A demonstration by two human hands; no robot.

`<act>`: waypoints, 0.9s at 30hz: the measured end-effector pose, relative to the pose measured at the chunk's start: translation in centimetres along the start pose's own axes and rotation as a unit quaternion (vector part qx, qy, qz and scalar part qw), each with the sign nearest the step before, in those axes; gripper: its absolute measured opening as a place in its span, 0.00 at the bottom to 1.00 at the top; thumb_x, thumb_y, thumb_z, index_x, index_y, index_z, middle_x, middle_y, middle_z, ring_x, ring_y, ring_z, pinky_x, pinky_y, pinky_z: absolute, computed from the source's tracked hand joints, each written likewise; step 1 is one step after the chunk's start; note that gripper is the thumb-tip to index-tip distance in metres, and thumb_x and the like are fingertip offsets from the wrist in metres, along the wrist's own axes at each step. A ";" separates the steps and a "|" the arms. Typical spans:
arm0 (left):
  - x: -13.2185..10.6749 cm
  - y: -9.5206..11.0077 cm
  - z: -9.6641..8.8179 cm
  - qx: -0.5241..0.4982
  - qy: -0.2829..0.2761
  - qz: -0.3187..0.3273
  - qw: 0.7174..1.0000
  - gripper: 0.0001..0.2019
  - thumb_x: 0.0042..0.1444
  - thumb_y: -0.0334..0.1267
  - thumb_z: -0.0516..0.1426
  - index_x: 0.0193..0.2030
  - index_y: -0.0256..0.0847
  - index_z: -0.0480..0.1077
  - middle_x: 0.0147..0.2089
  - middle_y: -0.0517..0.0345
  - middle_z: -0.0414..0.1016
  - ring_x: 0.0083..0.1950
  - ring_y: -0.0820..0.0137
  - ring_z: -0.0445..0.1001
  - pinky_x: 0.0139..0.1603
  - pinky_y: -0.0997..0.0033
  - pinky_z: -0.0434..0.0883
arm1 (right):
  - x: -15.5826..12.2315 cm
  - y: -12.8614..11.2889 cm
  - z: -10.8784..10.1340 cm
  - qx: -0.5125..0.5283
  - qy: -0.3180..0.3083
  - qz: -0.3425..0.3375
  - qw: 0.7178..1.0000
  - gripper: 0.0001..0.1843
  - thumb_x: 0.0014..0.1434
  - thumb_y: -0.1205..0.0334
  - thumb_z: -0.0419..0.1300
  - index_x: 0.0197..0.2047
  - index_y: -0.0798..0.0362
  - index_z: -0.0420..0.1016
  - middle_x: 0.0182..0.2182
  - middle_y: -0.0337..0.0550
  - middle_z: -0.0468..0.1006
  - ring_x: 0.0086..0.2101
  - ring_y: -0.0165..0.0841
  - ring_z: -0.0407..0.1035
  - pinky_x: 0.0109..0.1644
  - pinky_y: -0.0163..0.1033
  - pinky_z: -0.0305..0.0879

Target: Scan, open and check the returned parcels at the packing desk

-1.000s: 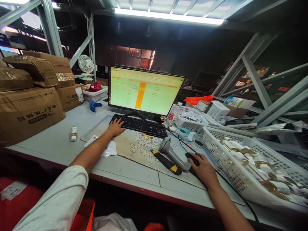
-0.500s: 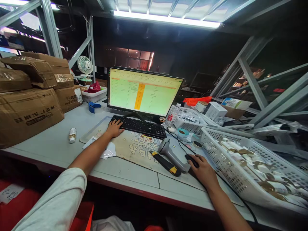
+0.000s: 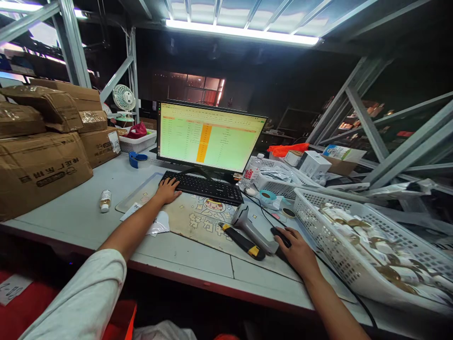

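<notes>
My left hand rests on the left end of a black keyboard, fingers spread over the keys. Under my right hand is a black computer mouse, its front showing past the curled fingers. A grey barcode scanner lies just left of the mouse, beside a black-and-yellow utility knife. Both sit on a printed desk mat. Behind the keyboard, a monitor displays a spreadsheet with one orange column. White paper pieces lie partly beneath my left forearm.
On the left are stacked cardboard boxes, with a small bottle and a blue tape dispenser nearby. A white basket of small bottles stands at right. Tape rolls and a water bottle are behind the scanner.
The text on the spreadsheet has shifted, while the orange column stays. My view has moved very slightly. Both hands keep their places on the keyboard and mouse.
</notes>
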State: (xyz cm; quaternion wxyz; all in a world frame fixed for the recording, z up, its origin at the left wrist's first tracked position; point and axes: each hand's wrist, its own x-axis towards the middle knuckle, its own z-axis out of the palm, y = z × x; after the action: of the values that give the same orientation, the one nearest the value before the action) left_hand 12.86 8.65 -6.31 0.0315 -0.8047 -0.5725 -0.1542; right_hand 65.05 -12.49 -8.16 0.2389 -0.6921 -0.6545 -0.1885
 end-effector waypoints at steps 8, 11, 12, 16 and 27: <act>0.0 0.2 -0.3 -0.001 -0.013 0.000 1.000 0.34 0.70 0.58 0.46 0.78 0.48 0.55 0.81 0.51 0.48 0.79 0.45 0.47 0.75 0.40 0.53 | 0.1 -0.1 -0.2 0.001 -0.017 0.005 1.000 0.28 0.68 0.44 0.49 0.60 0.49 0.79 0.58 0.53 0.74 0.51 0.48 0.76 0.50 0.53 0.78; 0.2 0.2 -0.5 -0.001 -0.030 0.007 1.000 0.31 0.70 0.57 0.46 0.77 0.54 0.56 0.81 0.55 0.46 0.80 0.43 0.45 0.74 0.36 0.54 | 0.0 -0.3 -0.3 -0.002 -0.020 0.014 1.000 0.28 0.68 0.44 0.49 0.60 0.48 0.79 0.58 0.51 0.74 0.51 0.48 0.76 0.47 0.51 0.79; 0.2 0.2 -0.5 -0.002 -0.034 0.009 0.999 0.31 0.70 0.57 0.46 0.77 0.54 0.57 0.81 0.55 0.45 0.80 0.43 0.44 0.74 0.35 0.54 | 0.0 -0.3 -0.3 -0.002 -0.021 0.016 1.000 0.28 0.68 0.44 0.49 0.60 0.48 0.79 0.58 0.51 0.75 0.51 0.47 0.76 0.46 0.50 0.79; 0.2 0.3 -0.4 -0.004 -0.035 0.010 0.999 0.30 0.70 0.56 0.46 0.76 0.53 0.58 0.81 0.55 0.45 0.80 0.43 0.44 0.73 0.33 0.54 | 0.0 -0.2 -0.2 0.000 -0.020 0.018 1.000 0.28 0.68 0.43 0.49 0.60 0.47 0.79 0.58 0.50 0.75 0.51 0.46 0.76 0.47 0.50 0.78; -0.3 0.3 -0.1 -0.020 0.007 0.011 1.000 0.30 0.70 0.55 0.49 0.76 0.50 0.60 0.79 0.53 0.52 0.79 0.45 0.48 0.76 0.37 0.50 | 0.0 0.3 -0.2 0.034 -0.015 -0.009 0.999 0.27 0.65 0.43 0.51 0.58 0.45 0.81 0.58 0.48 0.75 0.52 0.47 0.77 0.50 0.51 0.78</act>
State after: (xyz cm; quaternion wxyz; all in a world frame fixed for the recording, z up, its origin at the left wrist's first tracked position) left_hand 13.08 8.24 -6.30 0.0215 -0.8106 -0.5598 -0.1707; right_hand 65.32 -12.61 -7.96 0.2509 -0.6802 -0.6705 -0.1577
